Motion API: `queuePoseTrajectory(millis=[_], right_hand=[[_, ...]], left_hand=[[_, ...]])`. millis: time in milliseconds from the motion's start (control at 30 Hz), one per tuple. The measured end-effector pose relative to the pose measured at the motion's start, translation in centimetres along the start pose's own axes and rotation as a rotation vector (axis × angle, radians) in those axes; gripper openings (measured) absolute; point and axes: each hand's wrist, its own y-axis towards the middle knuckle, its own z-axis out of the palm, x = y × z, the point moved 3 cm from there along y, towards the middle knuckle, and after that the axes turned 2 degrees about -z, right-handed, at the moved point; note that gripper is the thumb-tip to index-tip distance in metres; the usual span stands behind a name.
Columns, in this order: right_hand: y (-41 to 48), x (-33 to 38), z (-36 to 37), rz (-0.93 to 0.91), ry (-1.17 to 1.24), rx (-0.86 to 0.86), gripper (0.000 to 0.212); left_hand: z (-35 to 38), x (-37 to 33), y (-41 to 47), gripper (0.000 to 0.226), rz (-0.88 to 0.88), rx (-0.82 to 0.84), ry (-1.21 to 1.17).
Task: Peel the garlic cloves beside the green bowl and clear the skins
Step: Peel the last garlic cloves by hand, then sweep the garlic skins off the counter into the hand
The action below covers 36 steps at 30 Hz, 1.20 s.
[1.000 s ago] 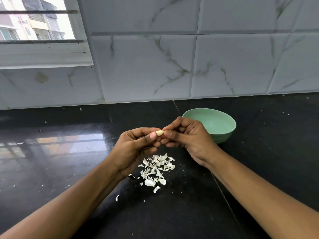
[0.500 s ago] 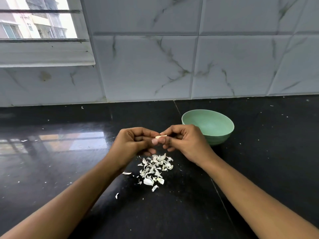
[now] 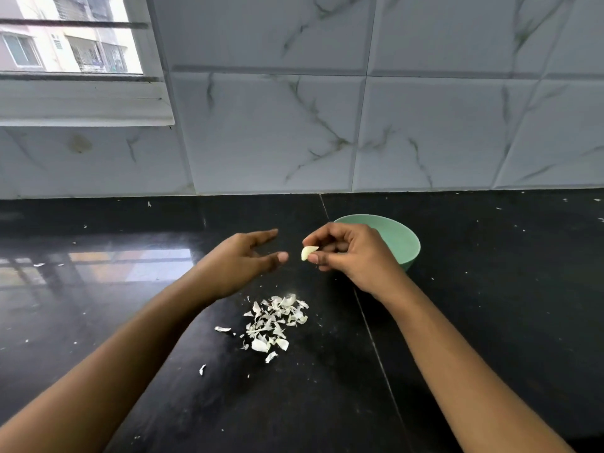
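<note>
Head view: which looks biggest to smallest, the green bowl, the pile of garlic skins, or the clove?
1-2. The green bowl and skin pile: about alike; the bowl sits farther off, partly behind the right hand, so unranked.
3. The garlic clove, clearly smallest.

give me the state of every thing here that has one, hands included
counter: black, glossy, flecked with tiny white bits
left hand: open, fingers spread, holds nothing
right hand: fingers curled in a pinch
garlic clove: pinched at the right hand's fingertips, pale, looks peeled
skins: loose pile on the counter, few strays beside it, not cleared
green bowl: upright on the counter, partly behind the right hand
</note>
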Motion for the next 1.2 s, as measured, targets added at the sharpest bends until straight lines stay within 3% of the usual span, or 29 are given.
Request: queuePoseTrajectory(millis=[167,300,400,533,733,867,1067,1200], right_hand=[[1.3,1.5,-4.4,-0.003,-0.026,-0.062,0.023],[1.6,0.4,-8.5,0.034,-0.047,-0.169,0.025],[1.0,-1.8,-10.2,0.104,-0.013,-0.213,0.025],[0.4,-2.4,-10.5,0.163,-0.098,-0.109,0.02],[0.1,-2.4,-9.9,0.204,-0.584,0.039,0.02],[0.2,-2.7,-8.9,0.206,-0.684,0.13,0.026],[0.5,-2.8,-9.2,0.119,-0.727,0.012,0.023],[0.7,-1.8,-8.5,-0.101,-0.633,-0.204,0.012]], left_hand=[[3.8,-4.5,4.2,0.049,-0.054,-0.043,-0.415],[8.2,-5.6,7.6,0.058,-0.175,-0.045,-0.568],[10.2,-5.2,8.1,0.062,-0.176,-0.107,-0.528],[10.1,-4.4,7.3,0.067,-0.068,-0.194,-0.398],[10.0,-4.9,5.8,0.07,0.13,-0.207,-0.299],[10.1,-5.0,5.3,0.072,0.161,-0.212,-0.281],[10.1,-5.1,6.7,0.068,0.114,-0.175,-0.247],[10.1,-4.8,8.3,0.06,0.025,-0.087,-0.209]])
